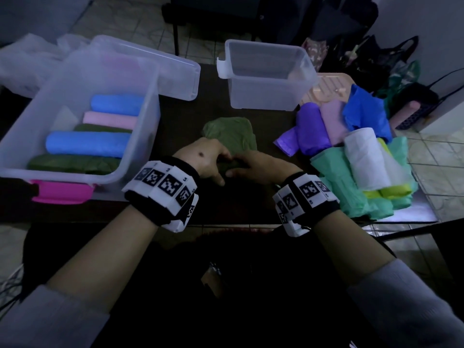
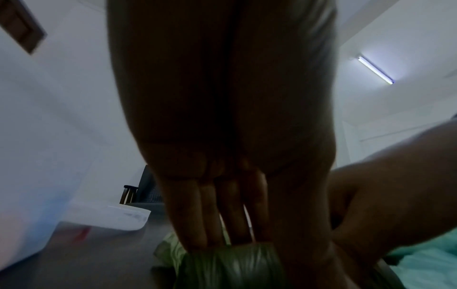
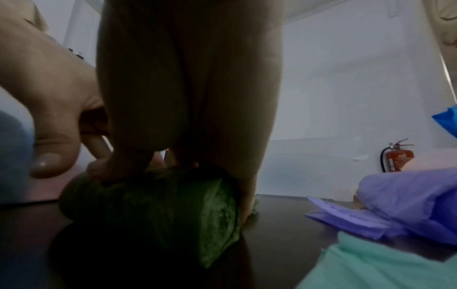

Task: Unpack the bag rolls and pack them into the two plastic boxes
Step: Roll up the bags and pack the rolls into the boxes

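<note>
A green bag (image 1: 231, 134) lies flat on the dark table (image 1: 180, 116), and its near end is wound into a green bag roll (image 3: 160, 211). My left hand (image 1: 208, 162) presses its straight fingers (image 2: 210, 215) down on the top of the roll (image 2: 230, 267), with the thumb off it. My right hand (image 1: 253, 164) grips the roll's right end, fingers over the far side. The big clear box (image 1: 140, 136) at left holds blue (image 1: 88, 144), pink (image 1: 110, 119) and green (image 1: 72, 164) rolls. The smaller clear box (image 1: 266, 96) behind stands empty.
A loose pile lies at the right: purple bags (image 1: 311, 129), a white roll (image 1: 366, 156), teal bags (image 1: 339, 177), a blue bag (image 1: 366, 114) and yellow-green rolls (image 1: 394, 192). A clear lid (image 1: 175, 71) leans behind the big box. A pink lid (image 1: 331, 84) sits beside the small box.
</note>
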